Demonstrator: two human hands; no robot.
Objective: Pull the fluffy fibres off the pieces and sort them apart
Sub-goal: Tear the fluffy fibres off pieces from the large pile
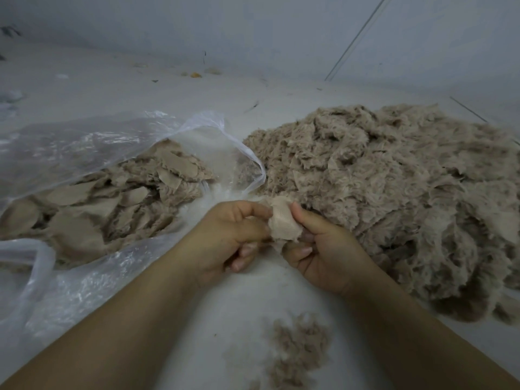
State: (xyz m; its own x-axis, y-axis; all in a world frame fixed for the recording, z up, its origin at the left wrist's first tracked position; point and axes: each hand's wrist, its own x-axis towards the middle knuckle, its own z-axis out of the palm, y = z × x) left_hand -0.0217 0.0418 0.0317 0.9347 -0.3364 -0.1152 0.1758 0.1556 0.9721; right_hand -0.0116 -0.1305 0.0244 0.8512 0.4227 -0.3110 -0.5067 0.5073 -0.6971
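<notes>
L hand [225, 235] & R hand [323, 249] both pinch one fabric piece [282, 223] (woven side up), grip tight, just beside fluffy pile [394, 187].

Pale grey floor [112, 88] fills scene, meets grey wall [253, 29] at far edge. Dark seam line [356, 38] runs diagonally down wall at upper right. Small yellowish scraps [196, 75] lie near wall base. Thin dark specks [251, 106] dot floor. White crumpled bit [11, 95] at far left edge.
</notes>
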